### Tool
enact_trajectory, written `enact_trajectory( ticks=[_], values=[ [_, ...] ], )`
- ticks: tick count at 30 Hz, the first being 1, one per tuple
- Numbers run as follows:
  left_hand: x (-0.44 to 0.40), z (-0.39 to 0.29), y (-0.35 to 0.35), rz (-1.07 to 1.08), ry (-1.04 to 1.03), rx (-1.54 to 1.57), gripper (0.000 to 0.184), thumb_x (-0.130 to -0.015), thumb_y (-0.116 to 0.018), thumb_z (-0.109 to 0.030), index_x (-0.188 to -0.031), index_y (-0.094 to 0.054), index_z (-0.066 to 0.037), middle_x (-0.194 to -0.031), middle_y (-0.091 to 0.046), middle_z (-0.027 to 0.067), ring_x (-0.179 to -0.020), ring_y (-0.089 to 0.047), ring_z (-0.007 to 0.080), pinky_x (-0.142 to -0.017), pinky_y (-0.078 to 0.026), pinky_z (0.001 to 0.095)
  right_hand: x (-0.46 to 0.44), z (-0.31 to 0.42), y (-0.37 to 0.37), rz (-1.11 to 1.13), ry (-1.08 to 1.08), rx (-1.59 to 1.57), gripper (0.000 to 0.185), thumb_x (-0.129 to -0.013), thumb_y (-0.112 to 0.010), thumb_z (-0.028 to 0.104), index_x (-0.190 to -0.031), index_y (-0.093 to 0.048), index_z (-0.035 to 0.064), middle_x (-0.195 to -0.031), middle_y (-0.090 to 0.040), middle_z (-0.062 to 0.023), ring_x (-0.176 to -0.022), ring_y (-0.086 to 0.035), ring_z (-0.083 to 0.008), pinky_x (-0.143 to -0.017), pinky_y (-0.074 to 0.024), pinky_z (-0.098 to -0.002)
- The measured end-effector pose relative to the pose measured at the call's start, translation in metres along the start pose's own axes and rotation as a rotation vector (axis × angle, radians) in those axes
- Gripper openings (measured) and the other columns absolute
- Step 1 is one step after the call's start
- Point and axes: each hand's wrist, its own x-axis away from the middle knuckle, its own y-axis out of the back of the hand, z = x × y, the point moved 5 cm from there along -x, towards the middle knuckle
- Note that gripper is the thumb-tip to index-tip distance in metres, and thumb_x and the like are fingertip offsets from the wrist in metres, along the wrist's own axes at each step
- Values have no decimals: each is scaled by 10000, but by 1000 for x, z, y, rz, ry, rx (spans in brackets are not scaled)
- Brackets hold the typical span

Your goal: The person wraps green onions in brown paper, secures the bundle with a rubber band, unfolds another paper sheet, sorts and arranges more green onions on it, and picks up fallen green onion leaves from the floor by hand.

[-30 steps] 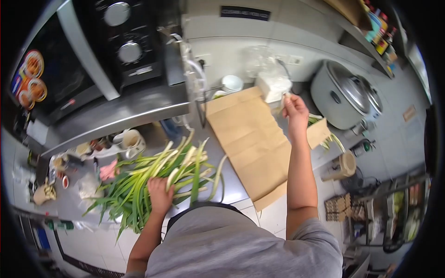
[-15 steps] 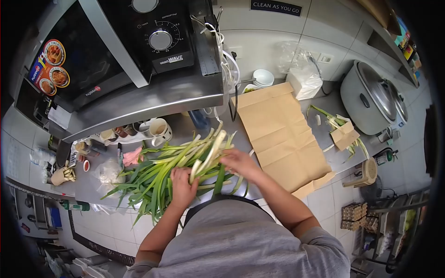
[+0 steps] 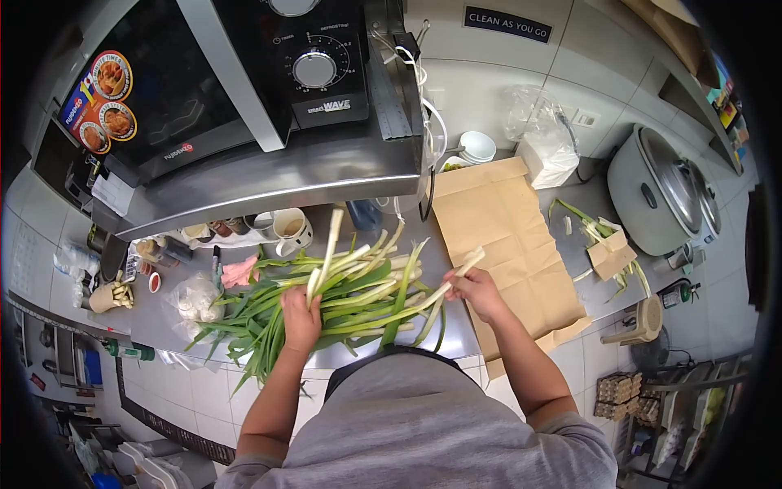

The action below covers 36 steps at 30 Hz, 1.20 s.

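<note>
A big heap of leeks [image 3: 366, 301] lies across the steel counter, green leaves to the left and pale stems to the right. My left hand [image 3: 301, 318] is closed around leek stalks at the near side of the heap, and a white stem [image 3: 327, 253] sticks up past its fingers. At the heap's right end, my right hand [image 3: 479, 295] pinches one leek near its white root end [image 3: 470, 259], which points up and right. That leek's stem runs back leftward over the heap. Beside my right hand lies a creased sheet of brown paper [image 3: 509, 236].
Left of the heap are a plastic bag of white round things [image 3: 195, 301], a pink cloth [image 3: 239, 271] and a mug [image 3: 291, 231]. A microwave [image 3: 318, 73] stands on a shelf overhead. Leek scraps [image 3: 603, 228] and a large rice cooker [image 3: 652, 187] sit to the right.
My right hand has moved right, away from my left hand, and now pinches a leek's white end. My left hand has shifted slightly left, with a stem now standing more upright in it.
</note>
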Motion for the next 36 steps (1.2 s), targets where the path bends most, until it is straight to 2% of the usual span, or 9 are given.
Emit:
enact_trajectory(
  ticks=[7,12,18,20,22,29,31,32,36],
  values=[
    [-24,-131,22,-64,-267,119,669,-783,-781,-259,-1331,-478,-23,-1142,-579,232,-1106,-521,402,-1001,-365,494,17,1,-19,86,11,-215,294,-951,-553,3,-1236,-554,-65,-1037,-700,-149,-865,-684,-189,-806,-567,-297],
    [-23,-125,-48,826,131,510,686,-819,-770,-229,-1395,-440,-58,-1224,-582,198,-1105,-574,336,-987,-437,391,24,36,-40,97,87,-112,307,-952,-558,11,-1252,-567,-50,-1073,-702,-151,-827,-690,-173,-783,-572,-299],
    [-37,-158,-40,208,-285,482,333,-931,-634,-192,-1231,-589,-56,-920,-687,129,-841,-667,243,-754,-531,363,38,53,-33,211,144,-68,343,-958,-549,23,-1291,-551,-61,-1091,-700,-136,-842,-692,-162,-787,-571,-309],
    [-22,-145,-75,993,232,770,312,-969,-591,-225,-1225,-581,-47,-891,-670,130,-856,-656,208,-783,-516,347,47,66,-26,179,175,-57,321,-947,-519,-21,-1259,-593,-45,-1039,-712,-136,-837,-695,-160,-780,-572,-304],
    [-24,-152,-67,922,185,774,273,-998,-545,-222,-1198,-590,-41,-841,-644,107,-797,-625,172,-743,-494,316,54,85,-8,96,210,265,295,-922,-490,-65,-1165,-655,-31,-953,-722,-128,-813,-697,-160,-769,-573,-291],
    [-52,-156,28,858,290,699,217,-1001,-526,-170,-1150,-632,-54,-765,-543,10,-704,-480,102,-652,-417,254,88,145,238,-1001,463,475,265,-860,-496,-34,-1046,-683,-8,-692,-636,-96,-621,-595,-183,-611,-505,-324],
    [-61,-154,45,810,285,633,212,-996,-522,-151,-1141,-636,-45,-741,-526,12,-683,-461,99,-629,-396,249,90,140,298,-1292,549,1275,469,-842,-513,-33,-1303,-568,37,-1097,-632,-272,-907,-642,-370,-822,-504,-417],
    [-65,-149,49,781,266,547,219,-993,-523,-157,-1137,-635,-36,-710,-511,27,-676,-460,105,-630,-398,260,91,132,298,-1583,111,1448,557,-818,-490,-52,-1364,-512,59,-1245,-563,-289,-1071,-592,-408,-903,-479,-441],
    [-60,-120,41,679,328,500,222,-992,-518,-160,-1127,-643,-35,-698,-483,-8,-653,-425,83,-600,-362,251,56,102,201,-705,309,1256,522,-756,-520,-56,-1259,-595,62,-1249,-580,-236,-1143,-566,-381,-957,-471,-431]
  ],
)
